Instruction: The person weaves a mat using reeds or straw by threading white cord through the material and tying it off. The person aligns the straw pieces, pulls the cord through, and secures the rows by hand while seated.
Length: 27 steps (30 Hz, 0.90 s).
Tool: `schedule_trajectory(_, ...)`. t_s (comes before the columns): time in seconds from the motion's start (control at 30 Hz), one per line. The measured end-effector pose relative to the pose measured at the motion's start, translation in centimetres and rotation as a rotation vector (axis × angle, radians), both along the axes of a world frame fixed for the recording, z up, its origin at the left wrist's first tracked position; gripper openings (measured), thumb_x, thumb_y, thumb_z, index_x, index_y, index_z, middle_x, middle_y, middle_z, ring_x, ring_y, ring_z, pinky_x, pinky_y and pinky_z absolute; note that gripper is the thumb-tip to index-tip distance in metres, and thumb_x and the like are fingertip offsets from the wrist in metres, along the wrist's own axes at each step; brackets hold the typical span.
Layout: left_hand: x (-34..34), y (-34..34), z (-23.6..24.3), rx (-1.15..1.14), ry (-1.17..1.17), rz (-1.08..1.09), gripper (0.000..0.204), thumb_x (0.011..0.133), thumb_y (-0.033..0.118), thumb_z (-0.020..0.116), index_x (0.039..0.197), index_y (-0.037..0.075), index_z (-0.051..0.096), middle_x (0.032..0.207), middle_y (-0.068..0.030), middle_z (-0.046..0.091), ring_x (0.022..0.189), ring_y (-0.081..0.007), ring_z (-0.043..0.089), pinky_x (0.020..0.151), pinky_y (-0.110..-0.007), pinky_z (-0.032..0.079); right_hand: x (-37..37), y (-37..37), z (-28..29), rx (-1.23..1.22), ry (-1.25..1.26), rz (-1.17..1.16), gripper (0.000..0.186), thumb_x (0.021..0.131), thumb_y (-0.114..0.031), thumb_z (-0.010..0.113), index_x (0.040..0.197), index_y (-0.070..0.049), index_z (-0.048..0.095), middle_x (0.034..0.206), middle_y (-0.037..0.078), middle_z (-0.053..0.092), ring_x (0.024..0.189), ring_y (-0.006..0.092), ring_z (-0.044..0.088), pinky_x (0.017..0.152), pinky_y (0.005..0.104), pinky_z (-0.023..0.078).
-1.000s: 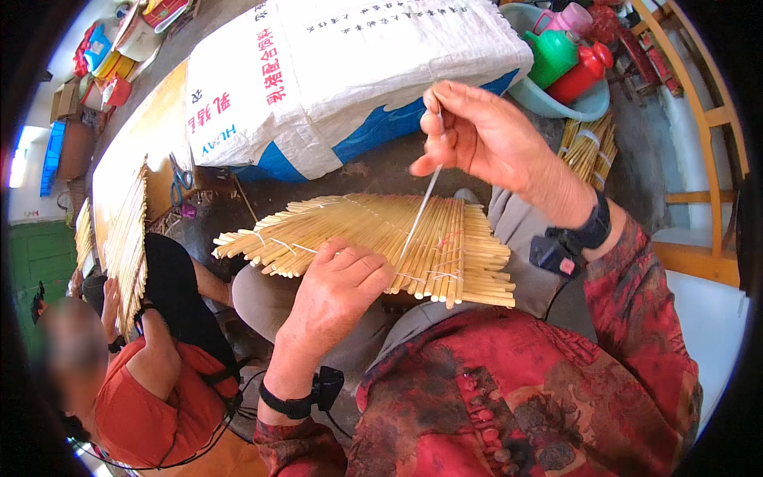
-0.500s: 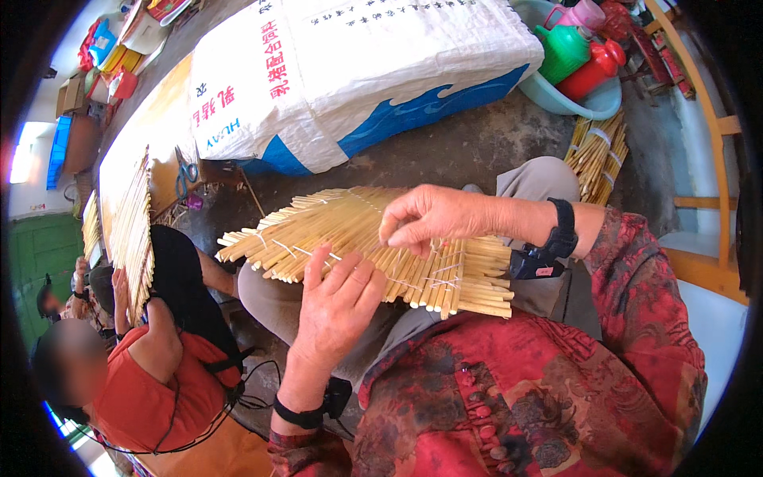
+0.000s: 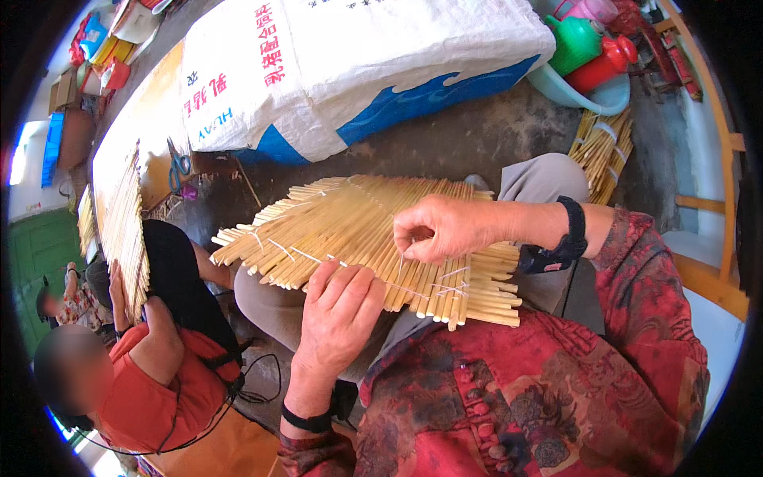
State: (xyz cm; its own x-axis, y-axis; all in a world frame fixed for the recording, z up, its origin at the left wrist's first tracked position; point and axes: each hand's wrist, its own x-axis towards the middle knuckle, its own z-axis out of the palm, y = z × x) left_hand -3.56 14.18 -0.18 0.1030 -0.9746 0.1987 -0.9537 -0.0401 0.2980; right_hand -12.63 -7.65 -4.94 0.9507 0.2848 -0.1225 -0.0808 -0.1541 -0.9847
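Across my lap lies a mat of pale yellow stalks [image 3: 350, 208], set side by side, with white string stitched across them and the stalk ends forming stepped edges. My left hand [image 3: 340, 306] grips its near edge, fingers on top and the thumb side hidden. Over the right part of the mat, my right hand [image 3: 439, 229] is closed in a pinch just above the stalks. Whatever sits between its fingertips is too small to make out. White string [image 3: 451, 288] crosses in several stitches over the near right stalks.
Beyond my knees is a large white and blue woven sack [image 3: 381, 60]. Scissors [image 3: 178, 167] are by its left end. A basin [image 3: 584, 97] with green and red flasks stands far right, near a bundle of stalks [image 3: 600, 155]. A co-worker at left holds another stalk mat [image 3: 123, 226].
My right hand has moved slightly right and down, its fingers curling tighter. My left hand stays at the mat's near edge, its fingers now more bent over it.
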Motion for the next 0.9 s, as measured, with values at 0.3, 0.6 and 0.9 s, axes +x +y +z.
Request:
schedule_trajectory(0.3,0.3,-2.2,1.0,0.058,0.046,-0.114,0.023,0.067,0.007,0.064,0.090,0.006,0.063,0.094,-0.0031,0.064,0.089,-0.0193,0.061,0.088,-0.042,0.045,0.8,0.4,-0.1,0.541,0.080,-0.342,0.022,0.094,-0.020,0.054,0.099,0.001,0.058,0.073,0.002,0.058,0.064,0.0079,0.057,0.063,0.0206,0.047)
schedule_trajectory(0.6,0.6,-1.7,0.7,0.046,0.029,-0.165,0.021,0.068,0.011,0.063,0.088,0.007,0.061,0.091,-0.0050,0.061,0.090,-0.0183,0.060,0.087,-0.037,0.045,0.9,1.1,3.5,0.858,0.366,-0.272,0.029,0.098,-0.020,0.049,0.111,0.003,0.058,0.067,-0.002,0.050,0.060,0.0054,0.049,0.063,0.0226,0.046)
schedule_trajectory(0.9,0.9,-0.6,1.1,0.144,0.068,-0.133,0.021,0.070,0.013,0.063,0.090,0.010,0.062,0.100,-0.0032,0.061,0.100,-0.0194,0.057,0.097,-0.045,0.039,2.1,-0.7,1.7,0.494,0.164,-0.299,0.024,0.095,-0.018,0.051,0.103,0.003,0.061,0.069,0.003,0.055,0.062,0.0108,0.055,0.064,0.0266,0.048)
